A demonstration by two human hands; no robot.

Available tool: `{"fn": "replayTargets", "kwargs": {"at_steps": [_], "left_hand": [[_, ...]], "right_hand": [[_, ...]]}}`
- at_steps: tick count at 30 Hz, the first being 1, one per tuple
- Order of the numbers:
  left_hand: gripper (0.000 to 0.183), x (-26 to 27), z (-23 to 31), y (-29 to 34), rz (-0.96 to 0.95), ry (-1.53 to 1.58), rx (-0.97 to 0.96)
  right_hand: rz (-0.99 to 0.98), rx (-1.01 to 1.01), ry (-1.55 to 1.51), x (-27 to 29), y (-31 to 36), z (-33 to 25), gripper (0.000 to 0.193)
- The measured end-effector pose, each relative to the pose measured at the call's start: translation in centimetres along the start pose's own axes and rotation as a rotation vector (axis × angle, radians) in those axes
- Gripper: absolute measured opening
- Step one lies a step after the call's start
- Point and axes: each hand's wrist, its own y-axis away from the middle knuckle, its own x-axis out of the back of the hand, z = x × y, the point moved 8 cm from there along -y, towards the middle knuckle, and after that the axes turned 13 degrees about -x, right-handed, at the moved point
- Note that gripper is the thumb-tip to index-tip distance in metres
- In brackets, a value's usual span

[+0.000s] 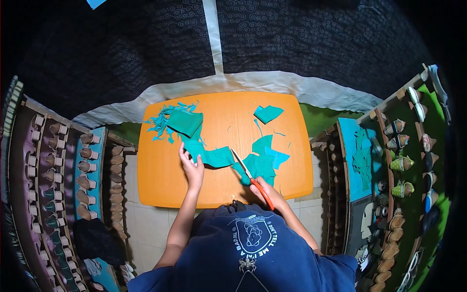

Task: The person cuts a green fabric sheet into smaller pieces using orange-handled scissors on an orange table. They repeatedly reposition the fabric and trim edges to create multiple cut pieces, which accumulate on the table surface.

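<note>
My left hand (192, 169) grips a green strip of fabric (217, 156) near its left end, thumb on top. My right hand (270, 192) is closed around orange-handled scissors (247, 169). Their blades point up and left, with the tips by the strip's right end; whether they touch it I cannot tell. Cut green pieces (260, 167) lie under and beside the scissors, next to a lighter blue piece (280, 157). Above my left hand is a folded dark green cloth (185, 122), with a heap of thin green shreds (158, 120) beside it.
Everything lies on an orange table (160, 185). A further green piece (268, 114) sits at its far right, with thin scraps nearby. Racks of shoe forms (86, 182) stand at left; racks of shoes (402, 163) at right. A black patterned curtain (311, 39) hangs behind.
</note>
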Motion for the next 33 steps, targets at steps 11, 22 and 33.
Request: {"fn": "replayTargets", "kwargs": {"at_steps": [11,22,33], "left_hand": [[0.037,1.5,-3.4,1.1,-0.125,-0.655,-0.079],[0.036,3.4,-6.8,2.9,0.269,0.002,0.117],[0.047,1.5,-11.3,6.4,0.451,0.155,0.535]], "right_hand": [[0.004,0.013,0.001,-0.4,-0.4,0.1,0.048],[-0.002,-0.017,0.002,-0.8,-0.2,-0.2,0.043],[-0.013,-0.019,-0.013,-1.1,-0.5,0.6,0.044]]}}
